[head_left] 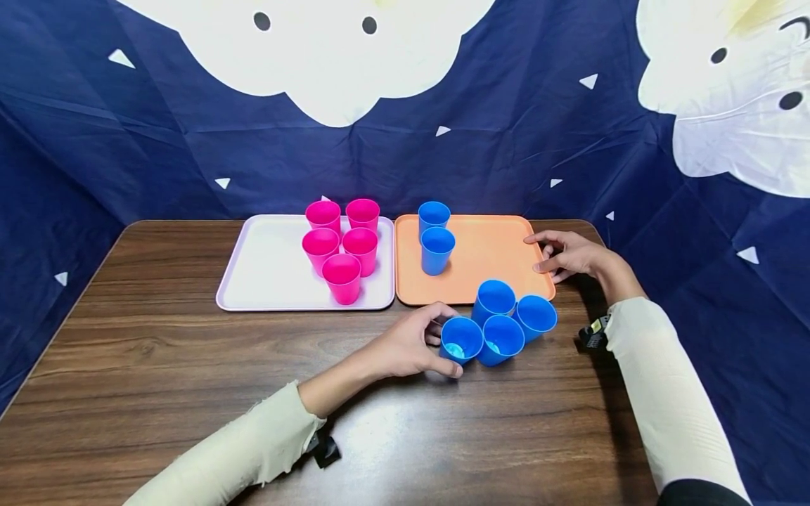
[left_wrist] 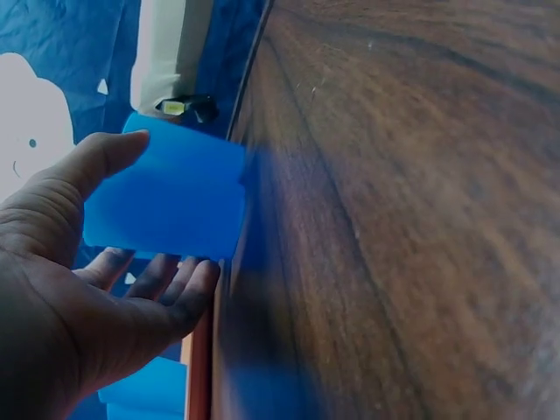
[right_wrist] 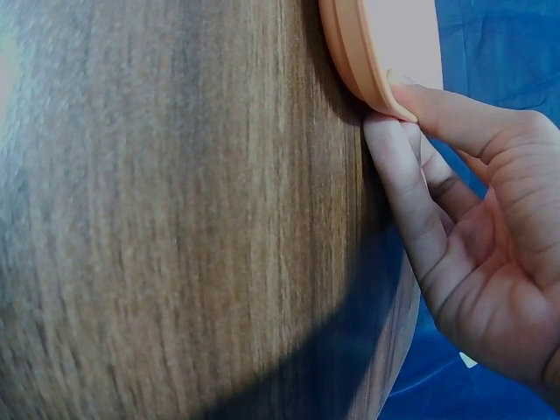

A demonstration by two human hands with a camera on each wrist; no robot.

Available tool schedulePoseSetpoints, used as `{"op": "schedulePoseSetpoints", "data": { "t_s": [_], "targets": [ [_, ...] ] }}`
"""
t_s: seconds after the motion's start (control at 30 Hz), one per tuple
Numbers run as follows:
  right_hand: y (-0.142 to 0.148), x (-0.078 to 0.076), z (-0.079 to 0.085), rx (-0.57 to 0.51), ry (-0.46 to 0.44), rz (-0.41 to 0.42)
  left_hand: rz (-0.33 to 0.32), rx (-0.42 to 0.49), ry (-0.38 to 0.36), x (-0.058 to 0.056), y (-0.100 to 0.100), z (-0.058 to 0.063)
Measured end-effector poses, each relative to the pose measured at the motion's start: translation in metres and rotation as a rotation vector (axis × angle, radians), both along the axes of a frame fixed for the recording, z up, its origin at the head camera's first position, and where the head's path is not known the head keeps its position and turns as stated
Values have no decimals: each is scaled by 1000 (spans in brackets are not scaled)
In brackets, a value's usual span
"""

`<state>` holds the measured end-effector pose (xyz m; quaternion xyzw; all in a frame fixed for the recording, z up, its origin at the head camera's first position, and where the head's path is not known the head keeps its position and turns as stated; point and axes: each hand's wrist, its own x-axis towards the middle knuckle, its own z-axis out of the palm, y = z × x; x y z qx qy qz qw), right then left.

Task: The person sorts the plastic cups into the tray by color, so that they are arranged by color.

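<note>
My left hand [head_left: 408, 344] is beside the nearest-left blue cup [head_left: 461, 340], its thumb on the near side and its fingers on the far side. In the left wrist view, the thumb [left_wrist: 118, 153] and fingertips lie at opposite edges of the blue shape; firm contact is unclear. Three more blue cups [head_left: 503, 340] stand clustered against it on the table. My right hand [head_left: 572, 253] pinches the right edge of an orange tray [head_left: 487, 246], thumb and fingers on opposite faces of its rim [right_wrist: 372, 66] in the right wrist view. Two blue cups [head_left: 436, 251] stand on that tray.
A pale lilac tray [head_left: 266, 263] adjoins the orange one on the left and bears several pink cups [head_left: 342, 279] near its right side. Both trays lie on a wooden table [head_left: 190, 379], near its back edge. A dark blue cloth [head_left: 506, 161] hangs behind.
</note>
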<state>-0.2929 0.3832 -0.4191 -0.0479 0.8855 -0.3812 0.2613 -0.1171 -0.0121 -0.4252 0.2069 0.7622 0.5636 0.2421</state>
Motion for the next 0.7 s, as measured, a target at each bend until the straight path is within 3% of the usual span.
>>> {"op": "schedulePoseSetpoints", "data": {
  "t_s": [0.47, 0.7],
  "targets": [
    [0, 1, -1, -4, 3, -9, -2, 56, -3, -2, -4, 1],
    [1, 1, -1, -14, 2, -8, 63, 55, 35, -10, -11, 8]
  ]
}}
